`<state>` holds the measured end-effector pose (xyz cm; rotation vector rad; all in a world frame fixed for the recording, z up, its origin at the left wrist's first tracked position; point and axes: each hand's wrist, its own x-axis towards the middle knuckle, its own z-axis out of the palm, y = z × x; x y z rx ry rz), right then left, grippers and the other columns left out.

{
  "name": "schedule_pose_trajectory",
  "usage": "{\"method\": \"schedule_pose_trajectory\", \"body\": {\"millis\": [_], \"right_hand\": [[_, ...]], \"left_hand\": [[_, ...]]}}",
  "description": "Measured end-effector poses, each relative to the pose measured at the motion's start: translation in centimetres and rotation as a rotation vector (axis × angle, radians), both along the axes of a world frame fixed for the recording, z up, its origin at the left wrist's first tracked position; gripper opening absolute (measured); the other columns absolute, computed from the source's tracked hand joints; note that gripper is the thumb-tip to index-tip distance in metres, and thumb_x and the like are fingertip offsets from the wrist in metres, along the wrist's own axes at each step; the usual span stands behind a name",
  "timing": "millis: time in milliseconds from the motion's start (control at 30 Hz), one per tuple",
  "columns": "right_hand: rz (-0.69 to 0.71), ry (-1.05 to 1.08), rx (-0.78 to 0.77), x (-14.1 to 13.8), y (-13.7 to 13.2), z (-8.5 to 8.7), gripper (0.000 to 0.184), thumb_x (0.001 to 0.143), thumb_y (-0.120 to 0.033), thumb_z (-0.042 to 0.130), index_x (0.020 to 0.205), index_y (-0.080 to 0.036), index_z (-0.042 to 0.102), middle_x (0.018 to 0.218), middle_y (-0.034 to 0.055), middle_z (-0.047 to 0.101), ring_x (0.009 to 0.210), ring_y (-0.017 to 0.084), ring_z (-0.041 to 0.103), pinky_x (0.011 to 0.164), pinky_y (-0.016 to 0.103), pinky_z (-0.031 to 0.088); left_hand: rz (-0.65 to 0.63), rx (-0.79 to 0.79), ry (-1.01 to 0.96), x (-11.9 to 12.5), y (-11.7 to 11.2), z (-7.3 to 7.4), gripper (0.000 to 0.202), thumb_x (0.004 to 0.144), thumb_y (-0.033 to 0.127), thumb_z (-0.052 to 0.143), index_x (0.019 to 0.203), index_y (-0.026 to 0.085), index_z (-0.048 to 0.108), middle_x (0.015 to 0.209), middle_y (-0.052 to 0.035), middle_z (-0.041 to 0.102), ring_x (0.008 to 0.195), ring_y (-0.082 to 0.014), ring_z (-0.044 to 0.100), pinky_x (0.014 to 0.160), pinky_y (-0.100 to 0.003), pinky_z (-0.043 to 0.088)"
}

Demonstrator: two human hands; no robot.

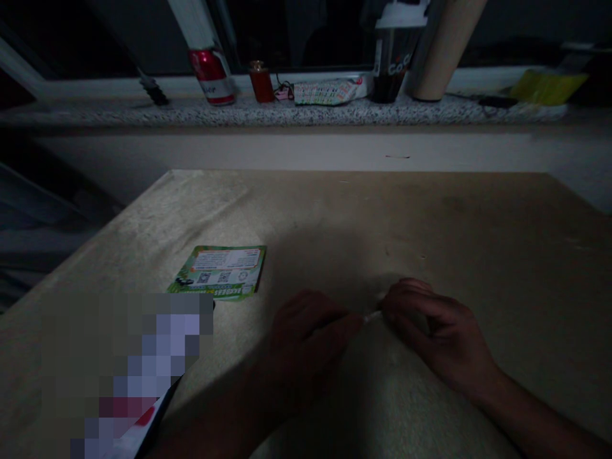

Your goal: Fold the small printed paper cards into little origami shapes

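Note:
Over the middle of the table, my left hand (310, 338) is closed, its thumb and fingers pinching one end of a small, thin, whitish piece (372, 315). Its other end goes into the fingertips of my right hand (442, 331), which are pressed together in a pinch. Only a short stretch of the piece shows between the two hands, and its kind cannot be made out in the dim light. To the left of my hands a green printed packet or card (224, 268) lies flat, with white text panels and square codes on it.
A dark-edged flat object (138, 433), mostly pixelated, is at the lower left of the table (306, 197). Along the speckled windowsill (268, 116) stand a red and white can (213, 76), an orange-red bottle (261, 83), a crumpled wrapper (327, 92), a lidded cup (394, 57) and a tan cylinder (444, 51).

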<state>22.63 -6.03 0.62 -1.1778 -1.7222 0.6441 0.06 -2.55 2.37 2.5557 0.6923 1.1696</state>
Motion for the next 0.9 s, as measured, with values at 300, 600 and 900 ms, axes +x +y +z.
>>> {"method": "schedule_pose_trajectory", "body": {"millis": [300,600,900], "right_hand": [[0.021,-0.122,0.135,0.0,0.1,-0.1,0.023,0.087,-0.013,0.069,0.108,-0.022,0.072,0.096,0.0052,0.074,0.093,0.023,0.067,0.083,0.044,0.052],[0.064,-0.139,0.325,-1.0,0.0,0.4,0.016,0.086,-0.003,0.069,0.095,-0.016,0.072,0.077,0.0028,0.069,0.077,0.018,0.063,0.086,0.046,0.048],[0.041,-0.216,0.41,-0.8,-0.5,0.4,0.022,0.084,-0.001,0.069,0.098,-0.017,0.072,0.08,0.0021,0.073,0.081,0.019,0.066,0.095,0.05,0.045]], "left_hand": [[-0.004,-0.035,-0.008,0.4,0.5,-1.0,0.011,0.097,0.013,0.056,0.1,0.018,0.065,0.082,-0.0015,0.065,0.071,-0.0131,0.056,0.066,-0.027,0.044],[0.02,-0.152,0.016,1.2,-0.3,-1.4,0.009,0.093,0.013,0.063,0.101,0.018,0.062,0.088,-0.0016,0.067,0.079,-0.0153,0.06,0.076,-0.029,0.047],[0.056,-0.218,0.098,1.1,0.1,-0.8,0.006,0.09,0.014,0.063,0.089,0.016,0.068,0.078,-0.0022,0.068,0.073,-0.0171,0.061,0.07,-0.032,0.046]]}}
